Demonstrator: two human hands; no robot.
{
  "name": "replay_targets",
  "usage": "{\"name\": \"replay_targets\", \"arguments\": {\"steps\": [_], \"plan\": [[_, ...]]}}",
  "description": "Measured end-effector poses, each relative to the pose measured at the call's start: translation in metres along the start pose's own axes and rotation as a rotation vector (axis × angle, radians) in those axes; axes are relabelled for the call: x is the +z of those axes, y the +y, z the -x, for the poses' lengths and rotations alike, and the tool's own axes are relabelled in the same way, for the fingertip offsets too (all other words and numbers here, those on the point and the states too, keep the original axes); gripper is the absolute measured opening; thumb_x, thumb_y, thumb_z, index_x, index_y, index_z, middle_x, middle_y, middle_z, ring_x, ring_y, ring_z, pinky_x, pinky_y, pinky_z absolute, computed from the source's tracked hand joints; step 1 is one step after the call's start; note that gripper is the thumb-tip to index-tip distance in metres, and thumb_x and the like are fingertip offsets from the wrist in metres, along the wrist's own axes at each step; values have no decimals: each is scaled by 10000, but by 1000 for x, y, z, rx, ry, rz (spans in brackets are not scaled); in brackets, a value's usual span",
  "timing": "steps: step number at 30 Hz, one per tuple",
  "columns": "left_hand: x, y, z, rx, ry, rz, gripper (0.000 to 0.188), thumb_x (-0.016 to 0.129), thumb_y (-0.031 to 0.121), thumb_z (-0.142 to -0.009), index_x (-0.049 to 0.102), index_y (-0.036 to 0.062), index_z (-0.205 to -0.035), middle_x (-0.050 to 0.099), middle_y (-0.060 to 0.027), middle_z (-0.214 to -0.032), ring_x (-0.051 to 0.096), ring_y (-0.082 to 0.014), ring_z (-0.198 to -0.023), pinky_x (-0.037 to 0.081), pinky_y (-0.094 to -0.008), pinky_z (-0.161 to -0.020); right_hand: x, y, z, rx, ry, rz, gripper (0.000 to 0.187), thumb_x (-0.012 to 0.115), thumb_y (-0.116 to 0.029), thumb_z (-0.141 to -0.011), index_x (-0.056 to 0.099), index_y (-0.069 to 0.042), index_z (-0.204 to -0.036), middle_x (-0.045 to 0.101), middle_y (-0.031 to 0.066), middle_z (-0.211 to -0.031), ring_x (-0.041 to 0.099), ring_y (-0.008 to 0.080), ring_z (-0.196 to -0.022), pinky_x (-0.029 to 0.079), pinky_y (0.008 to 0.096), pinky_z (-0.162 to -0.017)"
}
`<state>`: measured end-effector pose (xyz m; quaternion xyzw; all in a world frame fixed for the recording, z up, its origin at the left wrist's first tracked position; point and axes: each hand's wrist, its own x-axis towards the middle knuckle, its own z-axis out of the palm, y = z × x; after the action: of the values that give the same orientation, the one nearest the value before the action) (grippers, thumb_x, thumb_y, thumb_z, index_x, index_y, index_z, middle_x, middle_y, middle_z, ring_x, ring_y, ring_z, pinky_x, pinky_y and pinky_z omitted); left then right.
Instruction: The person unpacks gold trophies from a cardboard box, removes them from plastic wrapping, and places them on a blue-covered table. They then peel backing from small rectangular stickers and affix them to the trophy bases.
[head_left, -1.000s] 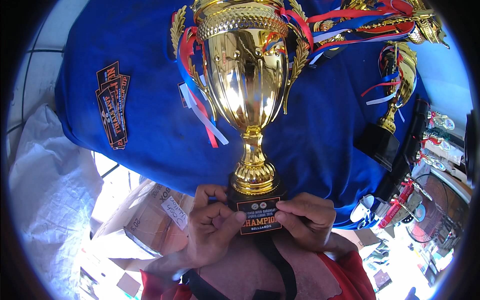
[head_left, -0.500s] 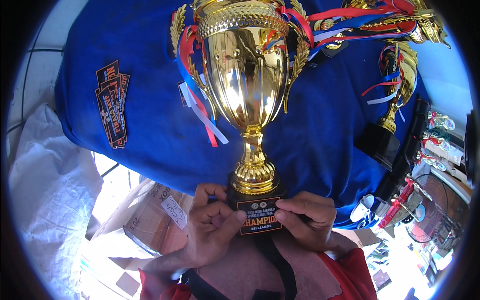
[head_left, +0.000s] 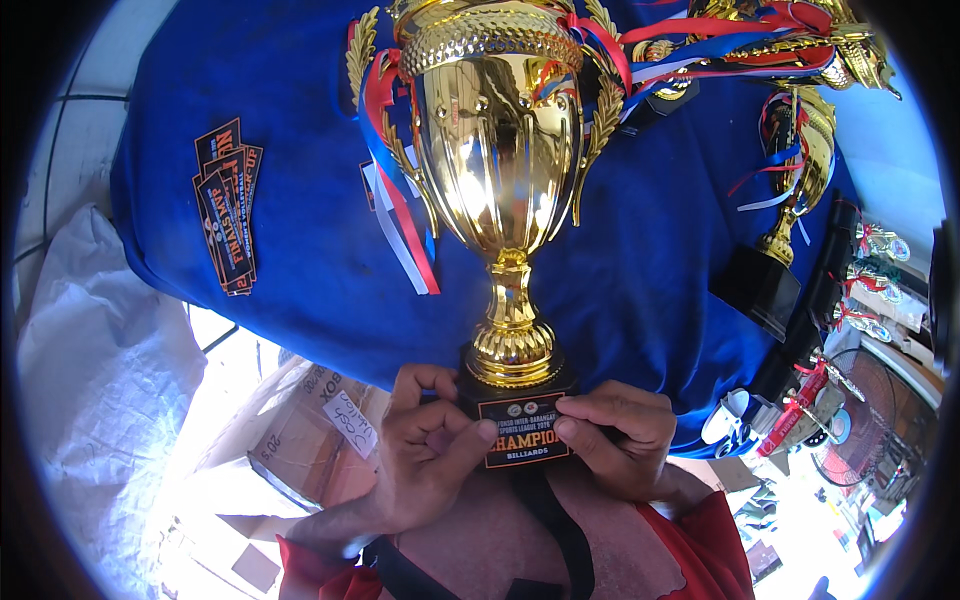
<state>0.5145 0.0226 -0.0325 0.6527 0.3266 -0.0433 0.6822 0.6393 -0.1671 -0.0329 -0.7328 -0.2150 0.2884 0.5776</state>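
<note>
A large gold trophy (head_left: 495, 150) with leaf-shaped handles and red, white and blue ribbons (head_left: 400, 215) stands in front of me, its black base (head_left: 518, 388) toward me. A black label plate (head_left: 527, 432) with orange and white print lies against the base's near face. My left hand (head_left: 430, 445) grips the plate's left edge and the base, thumb on the plate. My right hand (head_left: 622, 437) pinches the plate's right edge between thumb and fingers. The backs of both the plate and the base are hidden.
A blue cloth (head_left: 300, 240) covers the table. A pile of similar labels (head_left: 228, 215) lies at left. More trophies (head_left: 795, 180) stand or lie at right. Below are a cardboard box (head_left: 310, 435), a white sack (head_left: 100, 380) and a fan (head_left: 865, 420).
The trophy and plate have shifted very slightly to the right in view, and the ribbons at its left have swung a little. Both hands keep their hold.
</note>
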Motion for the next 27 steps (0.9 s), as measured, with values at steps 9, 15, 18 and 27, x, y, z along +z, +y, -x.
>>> {"name": "replay_targets", "arguments": {"steps": [9,15,18,27], "plan": [[-4,-2,-12,19,-31,-77,238,828,103,-800,629,21,-699,497,-120,-1069,514,-195,-955,427,-302,-789,1,0,-2,10,16,-20,147,776,7,-851,750,48,-990,705,127,-762,652,133,-631,463,233,-561],[5,8,-22,434,72,-192,252,869,153,-729,695,52,-881,558,-149,-1109,563,-265,-1028,469,-353,-822,7,5,5,90,77,-49,187,735,10,-889,615,20,-1032,618,42,-725,525,40,-596,390,208,-539],[-2,17,-24,608,-113,-417,355,883,251,-726,739,63,-991,547,-173,-1176,553,-334,-1098,471,-416,-896,10,9,8,155,112,-188,220,724,23,-887,574,2,-1048,605,40,-756,514,27,-610,391,207,-544],[-7,14,-25,506,-220,-514,285,729,336,-914,786,67,-989,530,-183,-1197,534,-320,-1130,467,-418,-913,-8,21,6,-311,-1,37,307,757,70,-746,706,-20,-1035,567,105,-987,528,100,-638,431,263,-569]]}}
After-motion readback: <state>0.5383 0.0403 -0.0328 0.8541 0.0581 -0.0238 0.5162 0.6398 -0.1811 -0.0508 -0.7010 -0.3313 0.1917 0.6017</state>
